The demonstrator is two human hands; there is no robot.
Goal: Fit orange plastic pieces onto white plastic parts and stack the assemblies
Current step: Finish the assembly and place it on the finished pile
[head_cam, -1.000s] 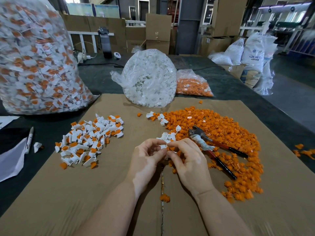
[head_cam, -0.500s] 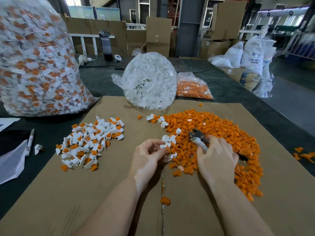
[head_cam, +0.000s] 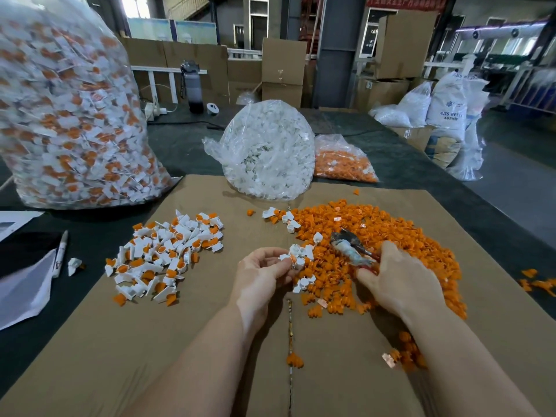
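My left hand [head_cam: 261, 273] pinches a small white part with an orange piece [head_cam: 289, 257] at its fingertips, just left of the orange heap. A few loose white parts [head_cam: 302, 284] lie beside it. My right hand [head_cam: 401, 282] lies on the wide heap of loose orange pieces [head_cam: 391, 233] and grips the handles of the pliers [head_cam: 350, 249]; the pliers' head sticks out to the upper left and the handles are hidden under the palm. Finished white-and-orange assemblies [head_cam: 168, 251] lie in a loose pile on the left of the cardboard sheet [head_cam: 150, 341].
A clear bag of white parts [head_cam: 267, 152] and a bag of orange pieces [head_cam: 343, 164] stand at the cardboard's far edge. A big bag of assemblies [head_cam: 69, 115] fills the far left. A marker [head_cam: 60, 254] and papers [head_cam: 24, 290] lie at left.
My right hand left the part held between both hands, moved right onto the orange heap and took hold of the pliers. My left hand stayed in place with the part.
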